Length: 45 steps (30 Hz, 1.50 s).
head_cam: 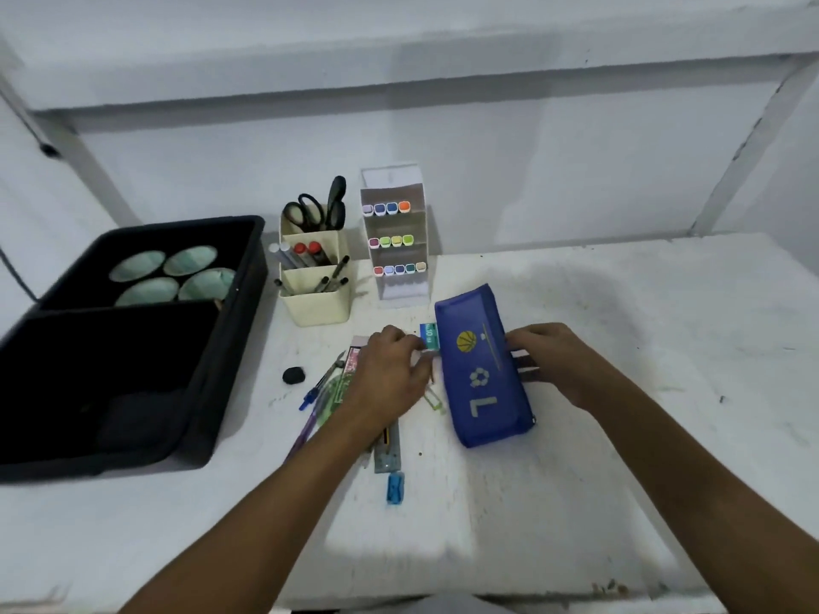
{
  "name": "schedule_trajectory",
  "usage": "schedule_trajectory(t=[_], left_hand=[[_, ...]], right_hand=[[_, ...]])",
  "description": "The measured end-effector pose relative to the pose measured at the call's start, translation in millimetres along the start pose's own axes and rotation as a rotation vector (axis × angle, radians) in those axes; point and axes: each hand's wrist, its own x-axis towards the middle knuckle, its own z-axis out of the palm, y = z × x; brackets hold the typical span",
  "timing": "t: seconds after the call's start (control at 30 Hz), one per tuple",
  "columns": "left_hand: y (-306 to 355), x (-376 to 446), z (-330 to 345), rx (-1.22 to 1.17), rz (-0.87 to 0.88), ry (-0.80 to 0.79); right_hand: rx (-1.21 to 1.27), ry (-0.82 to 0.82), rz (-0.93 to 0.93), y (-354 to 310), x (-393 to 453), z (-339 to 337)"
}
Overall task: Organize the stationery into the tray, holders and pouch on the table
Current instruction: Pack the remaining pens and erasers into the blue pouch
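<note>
A blue pouch with a yellow basketball print lies in the middle of the white table. My right hand rests on its right edge, fingers on the dark opening. My left hand is at the pouch's left edge, fingertips pinched on a small teal box. Under and beside my left hand lie loose pens, a green protractor, a ruler, a blue sharpener and a black eraser. A black tray sits at the left.
A cream desk holder with scissors, markers and pens stands behind the loose items. A white rack of coloured markers stands to its right. The tray's far compartment holds several pale green round tins. A wall runs behind the table.
</note>
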Motion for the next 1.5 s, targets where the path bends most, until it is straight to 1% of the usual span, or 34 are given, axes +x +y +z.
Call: schedule_trajectory(t=[0.07,0.2,0.33,0.43,0.57,0.63,0.7,0.77,0.83,0.9,1.0,1.1,1.2,1.33,1.5], left_hand=[[-12,-4,-14,0.040,-0.106,0.011],[-39,-16,-37,0.093,-0.330,-0.052],[-43,-31,-46,0.054,-0.425,-0.134],[-29,-41,-46,0.037,-0.429,-0.176],[-7,-57,-38,0.127,-0.433,-0.256],[0,-66,-36,0.151,-0.431,-0.237],[4,-72,-39,0.194,-0.417,-0.201],[7,-77,-41,0.228,-0.407,-0.197],[8,-78,-41,0.236,-0.401,-0.197],[11,-78,-39,0.239,-0.390,-0.198],[10,-77,-38,0.224,-0.385,-0.173],[0,-78,-41,0.178,-0.381,-0.154],[-12,-78,-50,0.051,-0.428,-0.174],[-23,-73,-69,-0.136,-0.540,-0.247],[-34,-64,-84,-0.007,-0.518,-0.336]], right_hand=[[-0.008,-0.020,-0.033,-1,-1,1],[0.015,-0.071,-0.102,4,-1,10],[-0.003,-0.103,-0.141,2,0,25],[-0.060,-0.095,-0.177,-3,0,37],[-0.176,-0.080,-0.275,-8,-4,49],[-0.242,-0.033,-0.332,-8,-5,53],[-0.314,0.051,-0.404,-8,-4,55],[-0.378,0.121,-0.479,-9,-4,57],[-0.424,0.157,-0.529,-11,-5,60],[-0.445,0.157,-0.553,-12,-9,64],[-0.447,0.138,-0.557,-11,-11,66],[-0.376,0.123,-0.512,-10,-11,65],[-0.335,0.122,-0.467,-10,-8,63],[-0.317,0.095,-0.434,-11,-5,63],[-0.331,0.043,-0.430,-10,-2,67]])
